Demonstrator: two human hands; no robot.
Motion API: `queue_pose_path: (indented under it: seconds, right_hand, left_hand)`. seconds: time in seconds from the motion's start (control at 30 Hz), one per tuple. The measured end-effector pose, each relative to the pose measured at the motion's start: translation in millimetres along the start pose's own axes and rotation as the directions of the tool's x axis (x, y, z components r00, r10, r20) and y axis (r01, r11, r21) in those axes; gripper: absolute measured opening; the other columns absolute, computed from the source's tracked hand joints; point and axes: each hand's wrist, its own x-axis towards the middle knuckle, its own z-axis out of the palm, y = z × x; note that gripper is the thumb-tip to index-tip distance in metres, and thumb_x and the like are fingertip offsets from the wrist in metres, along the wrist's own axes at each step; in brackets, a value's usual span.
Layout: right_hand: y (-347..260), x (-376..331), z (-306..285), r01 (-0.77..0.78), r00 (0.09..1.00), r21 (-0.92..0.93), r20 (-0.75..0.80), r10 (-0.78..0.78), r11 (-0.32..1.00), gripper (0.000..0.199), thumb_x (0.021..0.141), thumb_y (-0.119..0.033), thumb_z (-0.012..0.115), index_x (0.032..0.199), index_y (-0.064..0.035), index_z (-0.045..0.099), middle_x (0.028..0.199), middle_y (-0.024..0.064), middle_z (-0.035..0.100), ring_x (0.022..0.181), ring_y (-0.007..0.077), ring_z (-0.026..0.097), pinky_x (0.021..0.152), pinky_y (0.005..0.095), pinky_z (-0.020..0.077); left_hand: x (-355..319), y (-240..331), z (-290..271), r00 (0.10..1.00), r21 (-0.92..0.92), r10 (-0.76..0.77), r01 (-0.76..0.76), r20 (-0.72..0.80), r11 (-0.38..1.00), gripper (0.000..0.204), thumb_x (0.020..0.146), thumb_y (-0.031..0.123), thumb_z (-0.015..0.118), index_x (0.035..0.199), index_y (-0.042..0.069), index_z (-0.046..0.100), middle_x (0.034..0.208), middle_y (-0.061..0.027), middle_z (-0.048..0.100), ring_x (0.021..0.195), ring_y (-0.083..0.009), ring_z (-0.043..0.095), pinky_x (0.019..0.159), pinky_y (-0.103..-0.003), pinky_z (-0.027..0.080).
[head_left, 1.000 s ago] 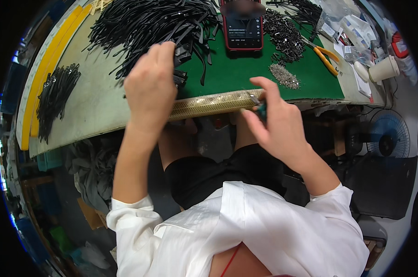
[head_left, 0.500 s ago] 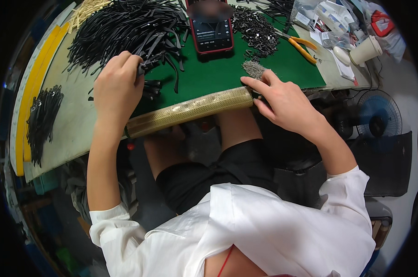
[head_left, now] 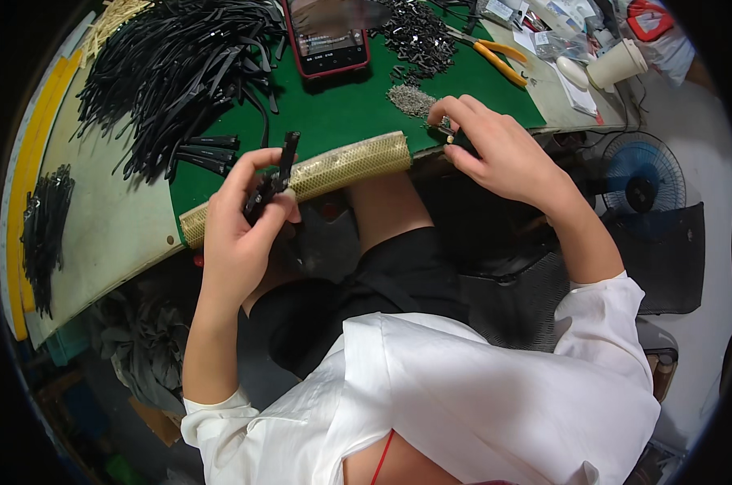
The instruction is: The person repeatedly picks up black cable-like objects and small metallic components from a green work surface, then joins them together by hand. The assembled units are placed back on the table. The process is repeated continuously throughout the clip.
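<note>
My left hand (head_left: 249, 198) is closed round a few slim black strips (head_left: 288, 153) that look like eyeglass temples; they stick up past my thumb and fingers, above the padded gold mesh roll (head_left: 350, 166) on the table's near edge. To the right of that roll, my right hand (head_left: 499, 149) is curled with thumb and forefinger close together on a small dark, shiny piece (head_left: 445, 127), too small to name. Just beyond these fingertips lies a heap of tiny grey metal bits (head_left: 410, 100). A small bundle of black temples (head_left: 208, 153) rests beyond my left hand.
A large pile of black temples (head_left: 180, 65) covers the far left; another bundle (head_left: 47, 234) lies nearer. A red-edged phone (head_left: 327, 48), small black parts (head_left: 418, 40), orange-handled pliers (head_left: 499, 63) and a white cup (head_left: 616, 65) stand farther back. A fan (head_left: 642, 182) is at right.
My left hand has come down and right from the pile's edge, bringing black temples over the roll. My right hand has left the roll's end and closed on a small piece. The view has shifted.
</note>
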Motion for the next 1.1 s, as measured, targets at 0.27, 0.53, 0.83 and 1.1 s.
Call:
queue_pose_path:
  seconds: [0.27, 0.53, 0.83, 1.1]
  right_hand:
    - [-2.5, 6.1, -7.9, 0.025, 0.995, -0.079, 0.094, -0.018, 0.997, 0.028, 0.086, -0.008, 0.062, 0.114, -0.0078, 0.055, 0.106, 0.0130, 0.059, 0.093, 0.0338, 0.064, 0.080, 0.0427, 0.0501]
    - [1.2, 5.8, -7.3, 0.038, 0.996, -0.067, 0.087, -0.032, 0.997, 0.030, 0.086, -0.008, 0.062, 0.115, -0.0086, 0.055, 0.106, 0.0129, 0.060, 0.093, 0.0336, 0.064, 0.079, 0.0428, 0.0499]
    - [-2.6, 5.1, -7.5, 0.020, 0.995, -0.066, 0.098, -0.013, 0.998, 0.030, 0.086, -0.009, 0.061, 0.115, -0.0084, 0.055, 0.107, 0.0130, 0.061, 0.094, 0.0335, 0.064, 0.080, 0.0424, 0.0499]
    - [-4.4, 9.9, -7.7, 0.038, 0.993, -0.083, 0.117, -0.028, 0.996, 0.029, 0.087, -0.009, 0.061, 0.116, -0.0082, 0.055, 0.108, 0.0133, 0.061, 0.094, 0.0337, 0.064, 0.081, 0.0428, 0.0500]
  left_hand:
    - [13.0, -2.3, 0.2, 0.996, 0.033, 0.071, -0.069, -0.050, 0.997, 0.021, 0.090, 0.000, 0.058, 0.111, -0.003, 0.061, 0.072, -0.0017, 0.060, 0.063, -0.0065, 0.056, 0.060, -0.021, 0.044]
    - [13.4, -12.9, -0.1, 0.993, -0.053, 0.094, -0.098, -0.072, 0.994, 0.026, 0.088, -0.001, 0.055, 0.114, -0.004, 0.058, 0.080, -0.0031, 0.062, 0.068, -0.0075, 0.059, 0.065, -0.022, 0.047]
    - [13.6, -11.3, 0.0, 0.992, -0.013, 0.113, -0.114, -0.063, 0.993, 0.020, 0.089, 0.001, 0.057, 0.109, -0.003, 0.058, 0.077, -0.0022, 0.061, 0.069, -0.0064, 0.056, 0.065, -0.021, 0.045]
    - [13.2, -11.3, 1.0, 0.992, 0.006, 0.105, -0.105, -0.066, 0.994, 0.024, 0.090, 0.002, 0.057, 0.113, -0.003, 0.060, 0.076, -0.0018, 0.061, 0.068, -0.0065, 0.056, 0.064, -0.021, 0.044]
